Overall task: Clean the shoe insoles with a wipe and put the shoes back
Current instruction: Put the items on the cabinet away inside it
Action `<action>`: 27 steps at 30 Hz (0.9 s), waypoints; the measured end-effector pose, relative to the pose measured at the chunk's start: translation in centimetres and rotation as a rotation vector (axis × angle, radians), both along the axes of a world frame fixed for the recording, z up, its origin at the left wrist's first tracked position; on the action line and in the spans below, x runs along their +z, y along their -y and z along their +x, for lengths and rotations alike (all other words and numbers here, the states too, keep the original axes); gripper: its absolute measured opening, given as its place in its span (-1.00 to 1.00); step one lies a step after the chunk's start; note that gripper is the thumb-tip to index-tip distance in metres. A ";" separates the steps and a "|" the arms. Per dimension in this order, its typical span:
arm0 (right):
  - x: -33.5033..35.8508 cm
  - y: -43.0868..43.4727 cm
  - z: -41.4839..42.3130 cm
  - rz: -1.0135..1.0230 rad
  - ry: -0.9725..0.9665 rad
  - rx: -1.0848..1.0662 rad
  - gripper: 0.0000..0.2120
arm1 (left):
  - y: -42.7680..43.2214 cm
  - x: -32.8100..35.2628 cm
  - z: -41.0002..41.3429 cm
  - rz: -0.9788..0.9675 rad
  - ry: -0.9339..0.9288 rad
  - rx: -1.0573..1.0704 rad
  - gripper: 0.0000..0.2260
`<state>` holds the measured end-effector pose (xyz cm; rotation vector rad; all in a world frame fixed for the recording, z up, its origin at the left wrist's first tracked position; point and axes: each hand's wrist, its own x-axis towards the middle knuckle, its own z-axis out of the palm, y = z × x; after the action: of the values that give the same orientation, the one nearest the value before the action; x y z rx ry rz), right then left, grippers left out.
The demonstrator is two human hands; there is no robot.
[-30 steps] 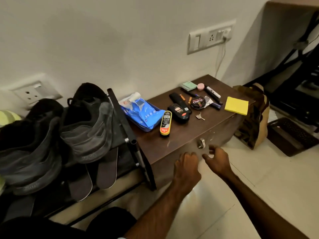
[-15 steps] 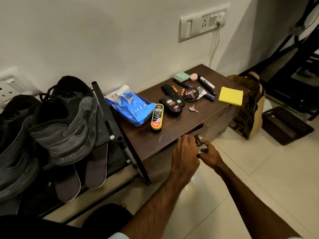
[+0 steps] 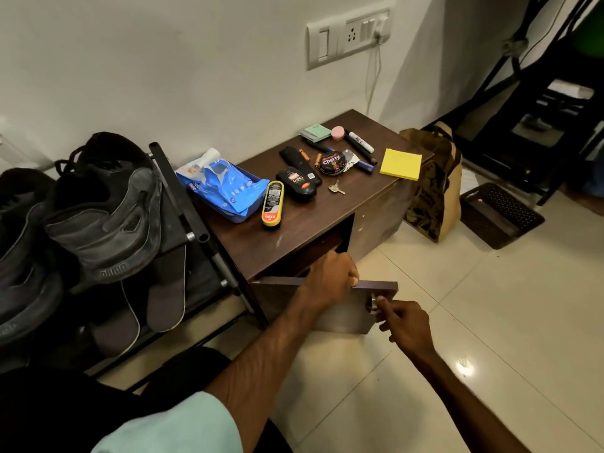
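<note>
I see the two dark insoles (image 3: 166, 289) on the shoe rack (image 3: 183, 197) at the left, side by side, just below a grey shoe (image 3: 104, 223) that lies on the rack's upper shelf, with a second dark shoe (image 3: 23, 263) left of it at the frame edge. Right of the rack, the blue pack of wipes (image 3: 225, 188) lies on the left end of the brown cabinet (image 3: 294, 237). Beside the pack lie a yellow-capped polish tube (image 3: 273, 204), a black polish bottle (image 3: 295, 184), a round polish tin (image 3: 330, 162), a key (image 3: 336, 188) and a yellow note pad (image 3: 401, 164). The cabinet door (image 3: 346, 318) stands swung out toward me. The left hand (image 3: 330, 277) grips its top edge, fingers curled over it, and the right hand (image 3: 405, 325) pinches the metal knob (image 3: 372, 302) on its near face.
</note>
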<state>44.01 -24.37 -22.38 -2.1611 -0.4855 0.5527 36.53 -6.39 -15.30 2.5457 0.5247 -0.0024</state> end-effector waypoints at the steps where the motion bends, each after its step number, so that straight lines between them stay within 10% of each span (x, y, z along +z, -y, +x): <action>1: 0.5 0.7 -0.1 -0.019 0.121 -0.001 -0.71 | -0.1 0.3 -0.1 -0.035 -0.014 -0.019 -0.86; 7: 5.1 2.8 -1.5 0.027 0.446 0.070 -0.76 | 0.1 0.9 -0.6 -0.107 -0.191 -0.156 -0.85; 16: 6.1 1.4 -4.0 -0.167 -0.133 0.763 -0.86 | 0.1 1.7 -4.7 -0.220 -0.739 -0.236 -0.72; 27: 5.0 -2.9 -4.8 -0.334 0.044 0.786 -0.92 | 0.7 3.8 -7.8 -0.189 -0.790 -0.245 -0.73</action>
<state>39.25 -21.52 -17.38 -2.2444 -1.3695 1.0682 28.73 -7.07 -11.53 2.3294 0.4556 -1.1186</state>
